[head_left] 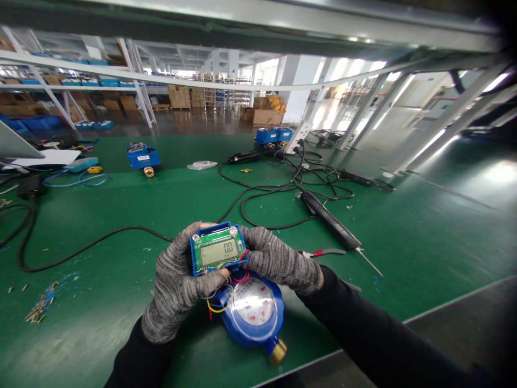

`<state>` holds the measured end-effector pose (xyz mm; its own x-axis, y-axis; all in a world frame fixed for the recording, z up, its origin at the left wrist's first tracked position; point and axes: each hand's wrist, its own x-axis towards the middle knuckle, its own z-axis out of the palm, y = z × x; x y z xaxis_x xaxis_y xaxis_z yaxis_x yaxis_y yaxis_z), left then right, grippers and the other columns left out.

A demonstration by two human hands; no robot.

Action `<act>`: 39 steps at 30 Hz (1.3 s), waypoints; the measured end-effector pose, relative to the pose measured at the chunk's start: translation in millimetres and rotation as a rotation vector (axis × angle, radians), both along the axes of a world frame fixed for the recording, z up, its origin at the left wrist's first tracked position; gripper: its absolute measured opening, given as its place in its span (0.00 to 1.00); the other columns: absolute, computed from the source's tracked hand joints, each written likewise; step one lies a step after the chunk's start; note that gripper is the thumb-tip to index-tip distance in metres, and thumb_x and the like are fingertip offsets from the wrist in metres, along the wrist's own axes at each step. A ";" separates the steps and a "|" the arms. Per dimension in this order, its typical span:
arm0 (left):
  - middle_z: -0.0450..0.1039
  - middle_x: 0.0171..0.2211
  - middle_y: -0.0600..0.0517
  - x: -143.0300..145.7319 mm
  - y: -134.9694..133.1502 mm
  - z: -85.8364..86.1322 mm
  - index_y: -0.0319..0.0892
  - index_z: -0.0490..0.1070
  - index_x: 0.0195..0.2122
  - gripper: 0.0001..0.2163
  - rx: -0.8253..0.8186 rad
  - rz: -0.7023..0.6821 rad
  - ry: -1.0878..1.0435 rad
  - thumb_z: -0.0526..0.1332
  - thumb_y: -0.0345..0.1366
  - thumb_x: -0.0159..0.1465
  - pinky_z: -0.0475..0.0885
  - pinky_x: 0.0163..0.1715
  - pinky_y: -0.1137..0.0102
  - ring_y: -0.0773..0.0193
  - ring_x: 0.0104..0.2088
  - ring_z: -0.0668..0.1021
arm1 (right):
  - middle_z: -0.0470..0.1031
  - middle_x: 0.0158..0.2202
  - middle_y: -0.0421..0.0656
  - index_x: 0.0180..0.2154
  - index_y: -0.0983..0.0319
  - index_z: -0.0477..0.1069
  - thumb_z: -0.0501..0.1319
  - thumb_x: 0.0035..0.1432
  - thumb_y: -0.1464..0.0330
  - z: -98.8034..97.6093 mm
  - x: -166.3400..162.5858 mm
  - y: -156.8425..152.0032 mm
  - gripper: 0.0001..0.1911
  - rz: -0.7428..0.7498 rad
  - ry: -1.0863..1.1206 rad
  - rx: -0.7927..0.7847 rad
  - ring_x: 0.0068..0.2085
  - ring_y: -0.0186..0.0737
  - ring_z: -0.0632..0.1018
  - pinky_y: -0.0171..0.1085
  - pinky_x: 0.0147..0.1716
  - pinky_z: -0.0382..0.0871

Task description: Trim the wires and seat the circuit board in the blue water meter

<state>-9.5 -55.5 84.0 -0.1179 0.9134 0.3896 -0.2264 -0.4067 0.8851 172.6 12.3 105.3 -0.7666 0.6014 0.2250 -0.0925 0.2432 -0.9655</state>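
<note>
Between my two gloved hands is a blue-framed display module (219, 251), a green circuit board with an LCD that reads 0.0. My left hand (177, 283) grips its left side, thumb along the lower edge. On the right side, my right hand (278, 258) closes its fingers on the frame. Just below lies a blue water meter (253, 307) with a round clear dial and a brass threaded end toward the table edge. Red, yellow and dark wires hang between module and meter; where they join is hidden.
A black electric screwdriver (331, 221) and red-handled pliers (323, 252) lie to the right, among black cables (258, 188). Loose screws (40, 307) are scattered at left. Farther back stand another blue meter unit (143, 156), a plastic bag (202, 165) and a power strip (298, 137).
</note>
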 end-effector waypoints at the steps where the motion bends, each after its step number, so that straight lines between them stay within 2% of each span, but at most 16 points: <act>1: 0.82 0.44 0.54 0.3 -0.1 -0.1 0.48 0.77 0.50 0.28 0.012 -0.006 0.010 0.78 0.27 0.46 0.82 0.40 0.74 0.60 0.40 0.85 | 0.80 0.43 0.49 0.41 0.64 0.80 0.67 0.56 0.44 -0.9 -0.3 -0.1 0.29 0.012 -0.004 -0.012 0.46 0.46 0.79 0.47 0.54 0.72; 5: 0.80 0.49 0.55 0.4 -1.2 -1.9 0.53 0.76 0.52 0.30 0.037 0.031 0.110 0.78 0.29 0.47 0.80 0.45 0.74 0.60 0.46 0.83 | 0.81 0.42 0.46 0.42 0.63 0.80 0.75 0.51 0.54 -2.4 -2.4 -3.9 0.23 -0.014 0.049 -0.076 0.43 0.43 0.81 0.42 0.49 0.75; 7: 0.79 0.50 0.55 0.5 -1.5 -2.7 0.54 0.76 0.52 0.31 0.033 0.036 0.134 0.78 0.29 0.47 0.80 0.46 0.73 0.60 0.48 0.83 | 0.81 0.40 0.45 0.41 0.63 0.80 0.75 0.50 0.57 -0.7 -4.5 -5.8 0.21 -0.028 0.046 -0.073 0.42 0.42 0.81 0.41 0.49 0.76; 11: 0.78 0.52 0.56 2.6 -1.4 -3.3 0.56 0.75 0.53 0.30 0.047 -0.008 0.093 0.77 0.29 0.49 0.80 0.47 0.73 0.61 0.48 0.82 | 0.82 0.36 0.44 0.37 0.64 0.81 0.73 0.52 0.56 8.1 -7.3 -5.8 0.18 -0.036 -0.007 -0.028 0.37 0.40 0.81 0.39 0.45 0.77; 16: 0.78 0.52 0.57 4.0 -2.0 -1.3 0.56 0.75 0.53 0.31 0.075 -0.013 0.058 0.78 0.28 0.48 0.79 0.47 0.74 0.62 0.49 0.82 | 0.81 0.34 0.44 0.35 0.65 0.80 0.73 0.51 0.53 20.0 -5.6 -3.2 0.20 -0.075 -0.117 0.019 0.36 0.41 0.81 0.41 0.44 0.78; 20: 0.79 0.50 0.57 2.1 -2.5 1.2 0.55 0.76 0.52 0.29 0.044 -0.027 0.088 0.78 0.29 0.49 0.80 0.46 0.75 0.63 0.47 0.83 | 0.80 0.30 0.43 0.28 0.64 0.77 0.72 0.51 0.52 23.0 -4.5 -4.5 0.20 -0.209 -0.291 0.198 0.36 0.42 0.80 0.40 0.43 0.77; 24: 0.78 0.51 0.55 -0.6 -2.1 -1.8 0.55 0.75 0.53 0.30 0.026 -0.025 0.114 0.78 0.31 0.49 0.80 0.46 0.74 0.61 0.48 0.82 | 0.78 0.27 0.43 0.26 0.64 0.76 0.74 0.48 0.58 23.6 -4.0 -10.2 0.16 -0.347 -0.399 0.327 0.35 0.42 0.79 0.38 0.42 0.75; 29: 0.77 0.52 0.53 -3.4 -2.3 -7.0 0.53 0.73 0.55 0.31 -0.004 -0.075 0.095 0.77 0.31 0.50 0.80 0.47 0.72 0.60 0.49 0.82 | 0.76 0.25 0.41 0.27 0.64 0.76 0.73 0.48 0.64 28.6 -4.8 -15.6 0.11 -0.378 -0.522 0.413 0.29 0.38 0.76 0.35 0.35 0.74; 34: 0.77 0.52 0.54 -4.2 -3.7 -3.7 0.53 0.72 0.53 0.31 -0.020 -0.121 0.009 0.77 0.29 0.49 0.80 0.46 0.73 0.61 0.49 0.82 | 0.74 0.23 0.42 0.24 0.64 0.75 0.71 0.49 0.68 32.8 -8.1 -12.2 0.08 -0.419 -0.664 0.493 0.25 0.36 0.72 0.35 0.30 0.69; 39: 0.77 0.51 0.55 -4.3 -2.4 -2.2 0.53 0.72 0.52 0.29 -0.009 -0.131 -0.029 0.77 0.29 0.50 0.79 0.47 0.74 0.63 0.49 0.82 | 0.73 0.23 0.44 0.26 0.65 0.76 0.73 0.44 0.65 28.4 -14.8 -10.0 0.12 -0.496 -0.732 0.561 0.25 0.39 0.70 0.38 0.30 0.65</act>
